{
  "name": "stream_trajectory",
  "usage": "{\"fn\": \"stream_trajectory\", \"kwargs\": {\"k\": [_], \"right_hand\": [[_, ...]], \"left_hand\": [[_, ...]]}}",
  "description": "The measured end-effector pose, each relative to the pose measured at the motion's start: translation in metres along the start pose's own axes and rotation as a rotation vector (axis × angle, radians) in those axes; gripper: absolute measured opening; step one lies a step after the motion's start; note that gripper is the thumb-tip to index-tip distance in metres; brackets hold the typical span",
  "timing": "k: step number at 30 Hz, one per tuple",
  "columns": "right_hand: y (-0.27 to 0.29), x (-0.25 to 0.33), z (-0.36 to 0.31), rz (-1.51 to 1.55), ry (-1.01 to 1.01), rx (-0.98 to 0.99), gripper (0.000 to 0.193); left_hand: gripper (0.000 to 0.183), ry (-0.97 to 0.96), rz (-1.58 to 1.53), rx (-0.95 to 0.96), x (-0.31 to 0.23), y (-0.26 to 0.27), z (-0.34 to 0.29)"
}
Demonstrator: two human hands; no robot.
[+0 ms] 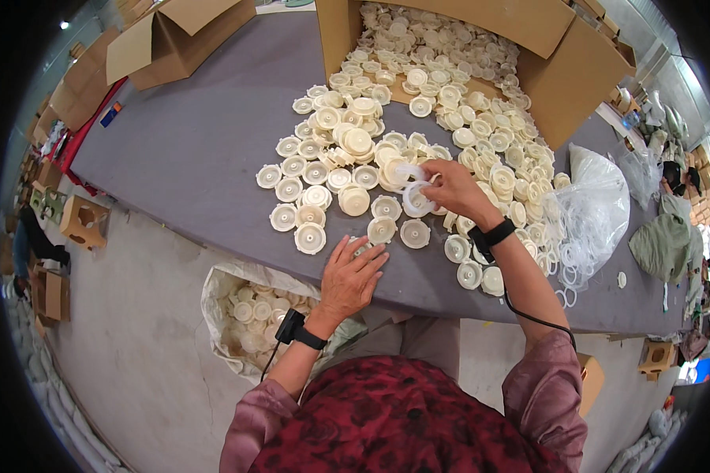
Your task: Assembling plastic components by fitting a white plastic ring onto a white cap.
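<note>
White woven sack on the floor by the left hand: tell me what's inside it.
The white woven sack holds cream round plastic discs, loosely piled. The left hand and forearm cover its right part, so the contents there and its depth stay unseen.

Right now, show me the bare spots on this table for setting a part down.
Free: the grey table left of the cream discs, up to the small cardboard box; also the near edge around the left hand. Crowded: from the right hand to the big box and ring bag.
</note>
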State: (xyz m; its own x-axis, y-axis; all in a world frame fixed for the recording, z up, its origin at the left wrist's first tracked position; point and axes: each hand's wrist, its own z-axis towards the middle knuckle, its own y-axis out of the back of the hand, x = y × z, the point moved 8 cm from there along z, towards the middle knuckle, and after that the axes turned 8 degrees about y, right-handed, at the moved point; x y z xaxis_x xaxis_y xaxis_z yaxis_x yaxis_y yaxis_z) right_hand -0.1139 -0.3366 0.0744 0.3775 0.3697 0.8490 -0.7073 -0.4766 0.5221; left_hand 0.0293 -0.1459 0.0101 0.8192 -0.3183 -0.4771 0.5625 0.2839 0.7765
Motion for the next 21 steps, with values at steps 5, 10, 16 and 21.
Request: {"fn": "stream_trajectory", "kwargs": {"k": [5,10,16,21], "right_hand": [[0.014,-0.009,-0.002,-0.193,0.072,-0.072,0.018],[0.042,-0.015,-0.029,-0.485,0.13,-0.164,0.011],[0.064,-0.023,-0.065,-0.781,0.223,-0.28,0.011],[0.097,-0.017,-0.099,-0.695,0.313,-0.585,0.008]], "left_hand": [[0.038,0.027,-0.013,-0.028,-0.002,0.007,0.001],[0.039,0.025,-0.023,-0.044,0.001,0.008,0.0],[0.039,0.043,-0.067,-0.08,0.004,0.015,0.003],[0.035,0.087,-0.196,-0.293,0.013,0.027,0.013]]}}
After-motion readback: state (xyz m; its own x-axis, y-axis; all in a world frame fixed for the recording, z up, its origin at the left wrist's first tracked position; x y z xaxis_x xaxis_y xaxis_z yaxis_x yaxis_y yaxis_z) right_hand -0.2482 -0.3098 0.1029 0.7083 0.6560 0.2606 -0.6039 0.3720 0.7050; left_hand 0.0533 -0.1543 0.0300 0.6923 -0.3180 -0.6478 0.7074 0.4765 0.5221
